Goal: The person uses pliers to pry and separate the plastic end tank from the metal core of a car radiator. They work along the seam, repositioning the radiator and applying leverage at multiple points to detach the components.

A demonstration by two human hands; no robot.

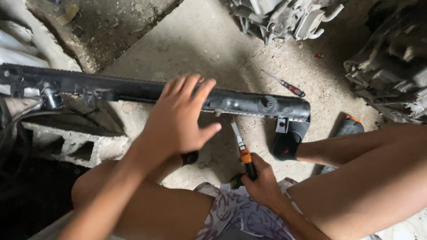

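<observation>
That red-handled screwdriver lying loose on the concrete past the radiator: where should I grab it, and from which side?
Take the screwdriver by its red handle, the thick end lying lower right near the radiator. Come straight down from above: it lies flat on the floor, shaft pointing up-left, with bare concrete all round. The right hand is nearer, but already holds an orange-handled tool.

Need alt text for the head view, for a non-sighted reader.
A seated person's left hand presses on a long black radiator tank while the right hand holds an orange-handled screwdriver against its edge. A second screwdriver lies on the concrete floor.
</observation>
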